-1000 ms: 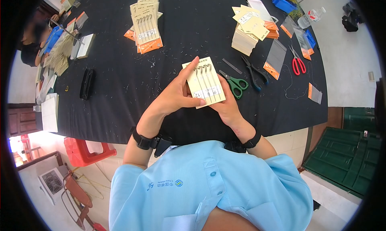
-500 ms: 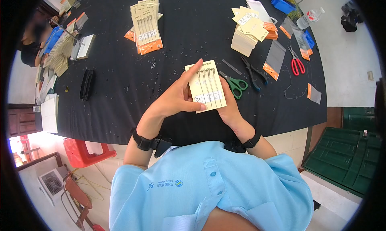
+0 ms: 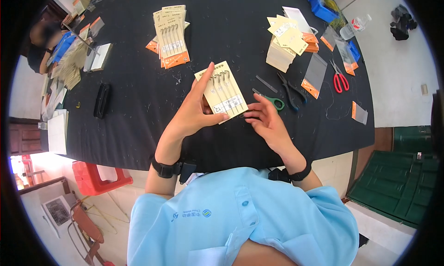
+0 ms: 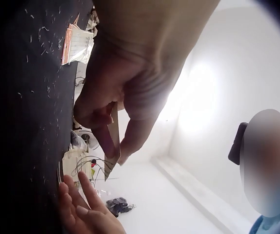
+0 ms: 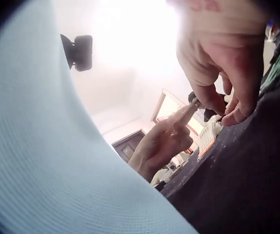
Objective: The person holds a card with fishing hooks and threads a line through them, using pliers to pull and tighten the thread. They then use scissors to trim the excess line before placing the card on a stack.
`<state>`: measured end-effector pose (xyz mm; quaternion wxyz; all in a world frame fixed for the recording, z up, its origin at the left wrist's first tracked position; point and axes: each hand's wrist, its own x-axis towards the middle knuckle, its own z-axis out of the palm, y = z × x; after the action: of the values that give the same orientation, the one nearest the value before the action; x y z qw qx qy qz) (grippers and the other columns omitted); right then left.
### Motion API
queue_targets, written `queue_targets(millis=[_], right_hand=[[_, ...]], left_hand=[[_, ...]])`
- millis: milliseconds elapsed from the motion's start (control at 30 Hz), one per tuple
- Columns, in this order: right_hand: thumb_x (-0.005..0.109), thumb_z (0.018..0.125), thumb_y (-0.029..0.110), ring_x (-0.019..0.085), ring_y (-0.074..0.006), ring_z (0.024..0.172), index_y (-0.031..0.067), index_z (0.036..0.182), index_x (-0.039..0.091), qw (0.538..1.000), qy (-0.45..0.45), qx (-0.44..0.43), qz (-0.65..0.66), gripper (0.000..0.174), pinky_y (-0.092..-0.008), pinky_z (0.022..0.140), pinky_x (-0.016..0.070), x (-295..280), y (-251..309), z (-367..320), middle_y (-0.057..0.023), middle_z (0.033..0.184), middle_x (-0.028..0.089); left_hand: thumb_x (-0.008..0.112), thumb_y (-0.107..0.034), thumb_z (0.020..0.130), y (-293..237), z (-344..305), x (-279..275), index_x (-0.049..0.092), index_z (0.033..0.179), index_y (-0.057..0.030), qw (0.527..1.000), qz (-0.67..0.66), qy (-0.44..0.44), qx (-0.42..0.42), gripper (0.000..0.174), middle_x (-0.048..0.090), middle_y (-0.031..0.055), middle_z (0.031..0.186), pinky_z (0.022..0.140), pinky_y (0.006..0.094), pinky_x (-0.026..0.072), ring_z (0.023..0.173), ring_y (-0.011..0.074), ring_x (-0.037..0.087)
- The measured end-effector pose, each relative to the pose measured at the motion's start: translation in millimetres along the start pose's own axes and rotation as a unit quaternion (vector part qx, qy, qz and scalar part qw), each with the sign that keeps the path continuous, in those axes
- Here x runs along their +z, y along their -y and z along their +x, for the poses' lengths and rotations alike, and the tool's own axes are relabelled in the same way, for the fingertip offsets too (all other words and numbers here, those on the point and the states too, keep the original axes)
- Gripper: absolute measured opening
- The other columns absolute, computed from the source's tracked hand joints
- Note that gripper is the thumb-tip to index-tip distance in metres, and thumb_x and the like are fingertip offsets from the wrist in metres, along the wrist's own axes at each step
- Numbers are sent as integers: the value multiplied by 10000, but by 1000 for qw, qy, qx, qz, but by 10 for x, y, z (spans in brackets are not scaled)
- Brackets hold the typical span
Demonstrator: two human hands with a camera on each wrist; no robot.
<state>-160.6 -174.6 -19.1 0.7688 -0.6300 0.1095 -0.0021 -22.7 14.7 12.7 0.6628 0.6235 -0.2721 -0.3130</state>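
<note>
Now you're pinching the cream rectangular card (image 3: 224, 92) in your left grip (image 3: 192, 112), ideally not pressing its dark metal hooks (image 3: 223, 76), right grip (image 3: 270, 126) loosely apart.

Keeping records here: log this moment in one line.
left hand: holds cream card; right hand: near card, grip unclear; green scissors: on cloth

bright light falls on the worktop (image 3: 129, 118); fisheye curving and black corners surround it; wrist views show white glare above it.
</note>
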Motion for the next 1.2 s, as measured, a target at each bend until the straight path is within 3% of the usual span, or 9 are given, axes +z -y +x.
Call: queue_targets(millis=[167, 267, 333, 433, 567, 700, 800, 933, 1200], right_hand=[[508, 836, -34, 525, -168, 1059, 60, 1321, 419, 994, -31, -37, -94, 503, -280, 900, 443, -121, 234, -5, -104, 1157, 499], [537, 844, -11, 543, -149, 1010, 51, 1269, 478, 987, -25, -69, -143, 434, -271, 855, 452, -95, 227, 130, -86, 1090, 540], [552, 846, 2, 552, -138, 978, 46, 1239, 508, 980, -26, -92, -172, 398, -265, 822, 458, -51, 183, 244, -77, 1053, 559], [562, 854, 29, 568, -125, 839, 45, 1185, 543, 955, -20, -140, -261, 332, -258, 698, 460, 37, 167, 400, -67, 944, 582], [550, 867, 38, 549, -110, 709, 48, 1175, 550, 965, -14, -119, -234, 308, -253, 665, 451, 62, 179, 504, -49, 799, 580], [551, 888, 59, 525, -64, 780, 40, 1197, 532, 982, 2, -61, -181, 311, -219, 714, 436, -12, 85, 547, -7, 855, 562], [553, 890, 58, 526, -58, 782, 34, 1206, 513, 987, 17, -46, -153, 319, -214, 718, 434, -64, 31, 569, -7, 861, 561], [569, 856, 34, 528, -69, 734, 20, 1180, 509, 996, 14, -34, -87, 329, -218, 677, 438, -79, -7, 593, -21, 825, 562], [574, 848, 31, 513, -58, 728, 15, 1140, 495, 996, 17, -24, -83, 303, -211, 666, 428, -119, -62, 575, -16, 826, 553]], left_hand=[[744, 35, 636, 10, 21, -33, 135, 1482, -113, 997, 80, -20, -4, 1053, 307, 135, 1369, 905, 325, 493, 1241, 218, 439], [764, 3, 636, 95, 53, -47, 110, 1487, -122, 994, 101, -23, 27, 1081, 355, 131, 1288, 788, 268, 515, 1097, 185, 539], [737, 68, 647, 92, 61, -21, 112, 1481, -91, 999, 17, -30, 3, 1054, 329, 122, 1327, 918, 323, 484, 1211, 206, 453], [735, 86, 645, 112, 67, -23, 100, 1481, -82, 1000, 4, -25, 0, 1063, 324, 121, 1332, 938, 327, 472, 1212, 203, 446], [739, 87, 641, 190, 89, -27, 85, 1483, -90, 1000, -15, -13, 10, 1080, 313, 123, 1350, 955, 334, 460, 1222, 208, 436], [770, 40, 633, 209, 113, -22, 61, 1485, -104, 1000, 8, -1, 1, 1118, 304, 131, 1315, 810, 265, 521, 1145, 192, 491], [789, 5, 624, 234, 125, -41, 68, 1486, -108, 997, 70, 1, -10, 1129, 293, 134, 1325, 789, 254, 519, 1125, 188, 498], [794, -19, 634, 240, 146, -52, 81, 1489, -133, 998, 58, 15, -31, 1119, 251, 131, 1353, 805, 264, 522, 1143, 187, 482], [747, 57, 652, 239, 173, -35, 132, 1484, -167, 998, -1, 26, -49, 1058, 247, 122, 1369, 807, 268, 543, 1136, 221, 526]])
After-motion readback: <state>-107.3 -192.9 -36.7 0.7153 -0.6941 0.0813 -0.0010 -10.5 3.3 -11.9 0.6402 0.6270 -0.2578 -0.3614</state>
